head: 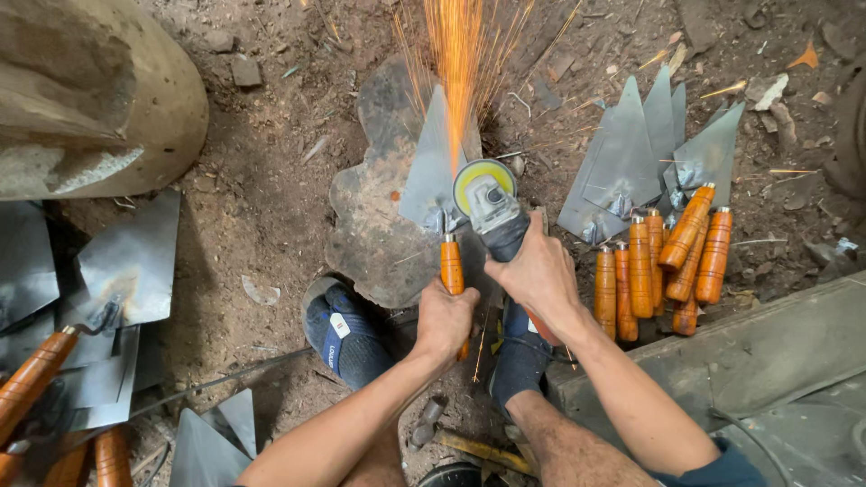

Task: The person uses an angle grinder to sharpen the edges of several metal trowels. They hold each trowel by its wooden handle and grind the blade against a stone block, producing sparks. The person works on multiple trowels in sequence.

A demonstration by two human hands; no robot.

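Steel trowel [437,162], orange wooden handle, under grinder [492,203] sparks.

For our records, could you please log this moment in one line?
left hand: grips trowel handle | right hand: holds angle grinder | sparks fly

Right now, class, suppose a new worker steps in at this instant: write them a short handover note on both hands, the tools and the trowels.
Left hand grips the orange wooden handle of the grey triangular steel trowel lying on a flat rusty metal slab.
Right hand holds the angle grinder with yellow disc on the blade; sparks are flying.
Done or waiting, cannot tell: the pile of orange-handled trowels at right, more trowels at left.
In hand: this blade's grinding.
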